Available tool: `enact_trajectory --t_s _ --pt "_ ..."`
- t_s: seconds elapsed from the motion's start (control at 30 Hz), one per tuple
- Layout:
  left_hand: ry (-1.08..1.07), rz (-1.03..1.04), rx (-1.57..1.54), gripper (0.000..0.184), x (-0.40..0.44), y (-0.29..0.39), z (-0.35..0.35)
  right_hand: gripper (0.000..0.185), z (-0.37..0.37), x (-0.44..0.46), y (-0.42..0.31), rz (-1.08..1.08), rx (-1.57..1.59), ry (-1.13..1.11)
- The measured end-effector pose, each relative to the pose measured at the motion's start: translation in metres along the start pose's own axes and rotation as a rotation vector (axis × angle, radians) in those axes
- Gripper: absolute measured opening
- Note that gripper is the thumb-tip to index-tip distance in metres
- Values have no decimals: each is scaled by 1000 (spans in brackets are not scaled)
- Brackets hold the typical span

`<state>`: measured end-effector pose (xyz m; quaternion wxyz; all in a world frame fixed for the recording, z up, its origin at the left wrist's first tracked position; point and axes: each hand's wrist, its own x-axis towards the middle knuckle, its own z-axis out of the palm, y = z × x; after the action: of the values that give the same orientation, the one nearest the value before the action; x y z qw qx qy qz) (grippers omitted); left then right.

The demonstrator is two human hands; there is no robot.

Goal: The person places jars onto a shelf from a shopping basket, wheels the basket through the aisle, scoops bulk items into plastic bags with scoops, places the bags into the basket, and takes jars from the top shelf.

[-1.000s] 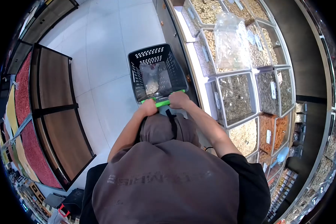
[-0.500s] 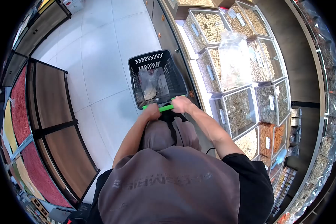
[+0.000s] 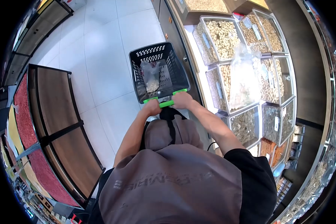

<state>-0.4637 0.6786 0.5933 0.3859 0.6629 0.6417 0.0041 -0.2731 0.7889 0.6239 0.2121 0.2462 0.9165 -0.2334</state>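
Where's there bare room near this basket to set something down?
Floor tiles lie bare between the basket and the wooden stand on the left; inside the basket, there's bare bottom right of the clear bag. The right side is crowded: bins stand side by side, with a plastic bag over some.

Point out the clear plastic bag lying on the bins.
The glare-whitened bag, mostly over a peanut bin, right of the black basket; the other clear bag sits inside that basket.

Black basket (image 3: pixel 178 69), perforated walls, green handle (image 3: pixel 167 103), upright, beside counter (image 3: pixel 172 30)
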Motion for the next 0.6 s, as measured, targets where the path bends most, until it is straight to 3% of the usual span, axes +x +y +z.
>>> enact_trajectory --t_s 0.1,0.13,0.53,0.6 --pt "-44 -6 -13 28 26 -23 -6 32 -20 18 8 29 39 18" --pt "31 30 -40 24 31 -30 -8 32 -26 24 11 34 38 34" --pt "-43 -193 -77 26 95 -48 -103 27 -89 103 57 -27 56 86" --pt "-62 -132 -15 28 113 -63 -110 27 -105 114 62 -12 40 71"
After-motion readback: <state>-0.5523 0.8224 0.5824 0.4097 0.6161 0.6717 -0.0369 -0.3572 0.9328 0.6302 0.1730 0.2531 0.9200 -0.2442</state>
